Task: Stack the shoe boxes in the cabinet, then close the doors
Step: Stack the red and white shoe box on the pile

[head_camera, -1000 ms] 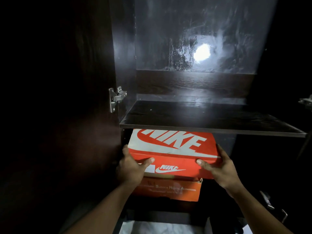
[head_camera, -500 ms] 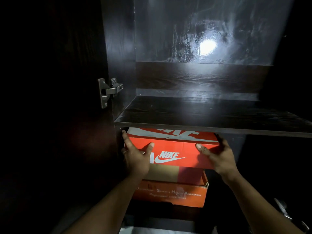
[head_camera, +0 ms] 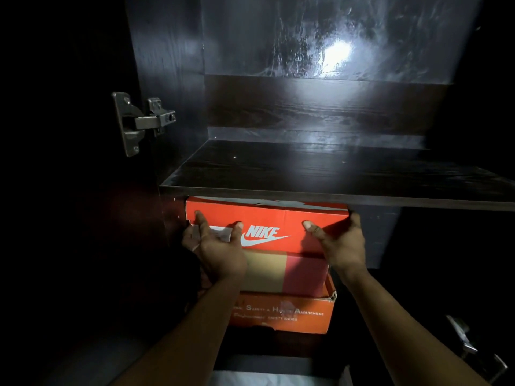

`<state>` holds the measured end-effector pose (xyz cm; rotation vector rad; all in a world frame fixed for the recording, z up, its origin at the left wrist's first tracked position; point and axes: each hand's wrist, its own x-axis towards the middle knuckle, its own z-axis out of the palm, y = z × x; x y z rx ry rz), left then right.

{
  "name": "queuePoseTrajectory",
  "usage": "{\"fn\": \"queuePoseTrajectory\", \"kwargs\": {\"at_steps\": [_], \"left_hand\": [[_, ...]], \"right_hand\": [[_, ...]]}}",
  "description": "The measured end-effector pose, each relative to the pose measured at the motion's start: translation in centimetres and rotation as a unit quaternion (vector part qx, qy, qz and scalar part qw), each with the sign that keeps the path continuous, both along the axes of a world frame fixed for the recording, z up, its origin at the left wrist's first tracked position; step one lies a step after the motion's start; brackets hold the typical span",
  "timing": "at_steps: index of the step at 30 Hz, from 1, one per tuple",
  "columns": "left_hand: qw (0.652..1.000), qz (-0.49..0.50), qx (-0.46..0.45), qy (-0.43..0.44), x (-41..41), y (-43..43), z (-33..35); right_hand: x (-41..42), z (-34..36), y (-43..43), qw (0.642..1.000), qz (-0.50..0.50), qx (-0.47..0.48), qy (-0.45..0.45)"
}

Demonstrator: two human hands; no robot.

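Note:
A red Nike shoe box [head_camera: 278, 218] sits deep in the lower compartment of a dark cabinet, just under the shelf [head_camera: 334, 179]. It rests on an orange safety-shoe box [head_camera: 278, 316] whose front sticks out further toward me. My left hand [head_camera: 220, 254] presses the left part of the Nike box's front face with index finger and thumb stretched out. My right hand [head_camera: 342, 246] holds the box's right front corner, thumb on the front and fingers round the side.
The upper shelf is bare and reflects a bright light on the glossy back panel. The left door [head_camera: 69, 190] stands open with a metal hinge [head_camera: 142, 122]. Metal hardware [head_camera: 468, 344] shows at the lower right. Something pale lies on the floor [head_camera: 278, 377] below.
The Nike box has slid back under the shelf, so its lid is now almost hidden. Both hands followed it inward, and the lower box's top now shows in front.

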<state>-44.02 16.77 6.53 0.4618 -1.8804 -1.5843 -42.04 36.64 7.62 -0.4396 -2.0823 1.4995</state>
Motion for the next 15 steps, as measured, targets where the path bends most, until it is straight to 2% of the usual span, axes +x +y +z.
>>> {"fn": "queuePoseTrajectory", "kwargs": {"at_steps": [3,8,12,15], "left_hand": [[1.0,-0.012,0.013,0.01,-0.6,0.1,-0.4],[0.999,-0.04,-0.021,-0.01,-0.6,-0.1,-0.6],[0.998,-0.049,-0.019,-0.036,0.3,-0.7,0.1],[0.997,-0.057,-0.016,-0.054,1.7,-1.4,0.3]], "right_hand": [[-0.2,0.0,-0.3,1.0,-0.011,0.001,-0.001],[-0.1,0.5,-0.3,1.0,-0.006,-0.008,-0.015],[2.0,0.4,-0.2,0.999,0.029,-0.027,-0.001],[4.9,0.7,0.3,1.0,0.021,0.002,-0.019]]}}
